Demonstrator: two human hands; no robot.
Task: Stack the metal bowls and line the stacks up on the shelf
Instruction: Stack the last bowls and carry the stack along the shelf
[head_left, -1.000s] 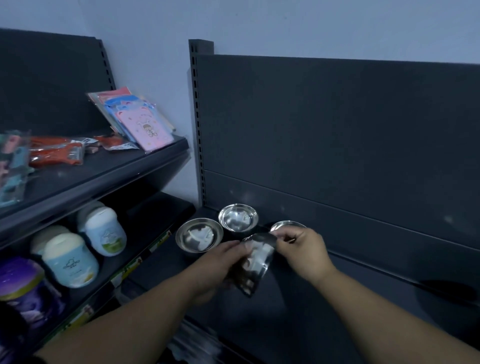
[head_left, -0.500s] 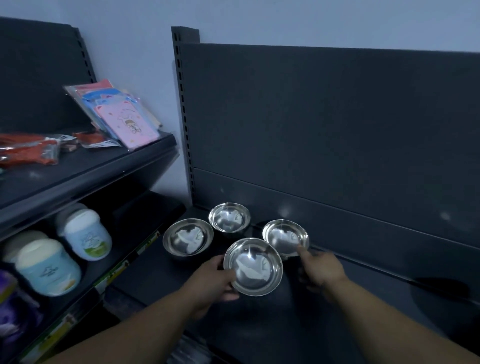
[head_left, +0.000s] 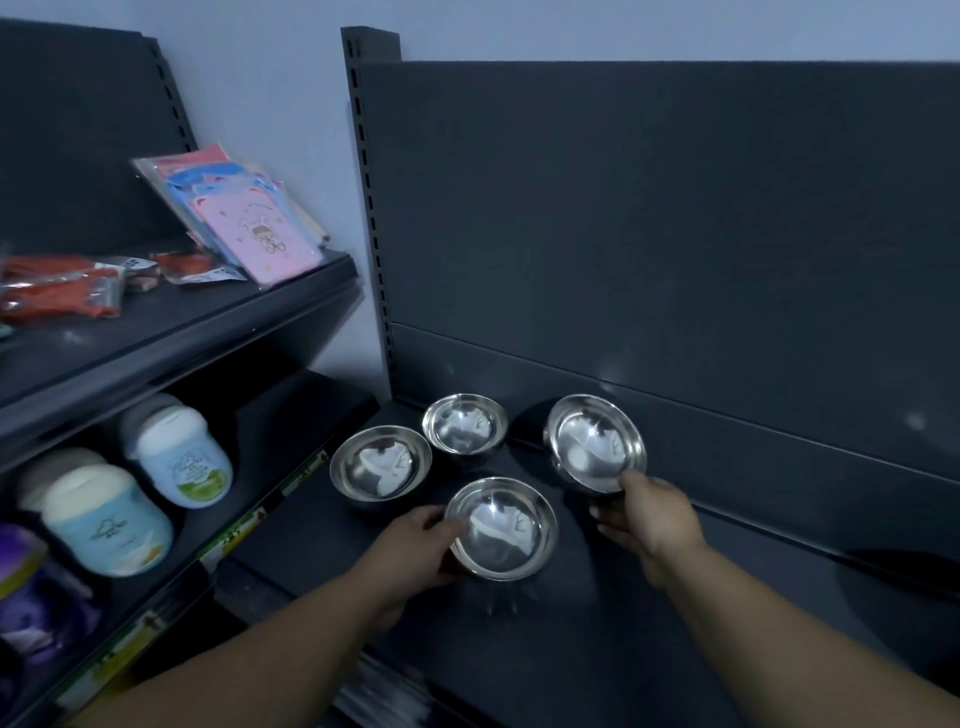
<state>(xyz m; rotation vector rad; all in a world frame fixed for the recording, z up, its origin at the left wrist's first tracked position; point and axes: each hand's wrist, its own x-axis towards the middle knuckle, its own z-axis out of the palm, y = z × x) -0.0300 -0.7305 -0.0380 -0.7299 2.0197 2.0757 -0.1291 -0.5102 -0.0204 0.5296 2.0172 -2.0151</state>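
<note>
Several shiny metal bowls sit on the dark lower shelf (head_left: 597, 634). My left hand (head_left: 415, 545) holds the near bowl (head_left: 501, 527) by its left rim. The right bowl (head_left: 595, 441) is tilted toward me, and my right hand (head_left: 649, 519) grips its near rim with the thumb on top. One bowl (head_left: 381, 462) stands at the left and another bowl (head_left: 464, 423) at the back near the panel, both untouched.
The dark back panel (head_left: 649, 234) rises behind the bowls. On the left unit, packets with a pink card (head_left: 260, 239) and red packs (head_left: 57, 291) lie on the upper shelf; white-capped jars (head_left: 176, 452) stand below.
A second ago both hands held one bowl upright on edge. It now lies flat at the front in my left hand, and my right hand has taken and tilted the right bowl.
</note>
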